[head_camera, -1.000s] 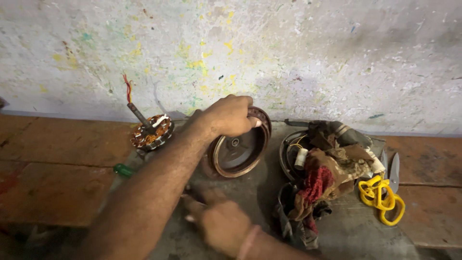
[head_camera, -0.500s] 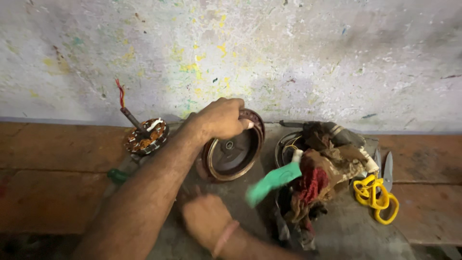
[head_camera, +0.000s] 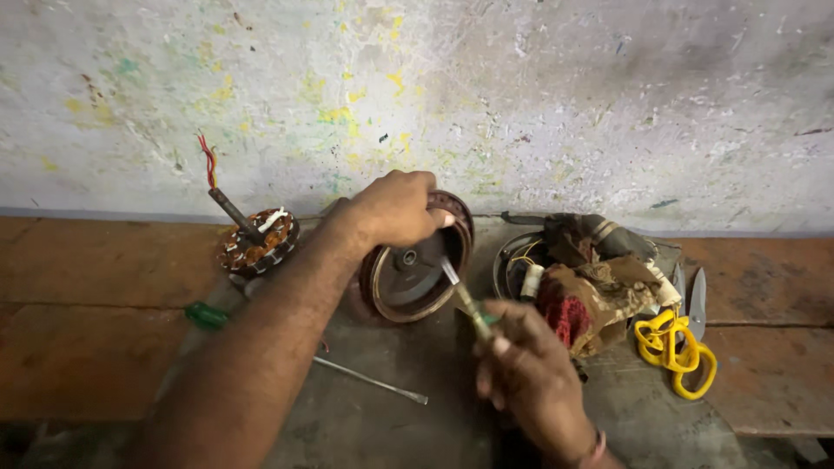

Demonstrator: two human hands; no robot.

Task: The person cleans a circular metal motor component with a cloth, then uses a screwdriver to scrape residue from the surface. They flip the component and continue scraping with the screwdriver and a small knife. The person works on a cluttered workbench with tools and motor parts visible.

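Note:
My left hand [head_camera: 395, 208] grips the top rim of a round brown metal motor housing [head_camera: 417, 276], which stands tilted on edge against the wall. My right hand [head_camera: 526, 373] is closed around a thin screwdriver [head_camera: 462, 293] with a greenish handle. Its metal tip points up into the open face of the housing, near the centre hub. A copper-wound stator [head_camera: 259, 243] with a shaft and red wires lies to the left of the housing.
A second screwdriver [head_camera: 365, 379] with a green handle lies on the grey floor slab under my left forearm. To the right sit a round cover holding a heap of rags [head_camera: 599, 278] and wire, plus yellow-handled scissors [head_camera: 682, 343]. A paint-speckled wall [head_camera: 521, 95] runs behind.
My right hand has picked up the green-handled screwdriver, swung it up and brought its tip to the housing. My left hand has stayed on the housing rim.

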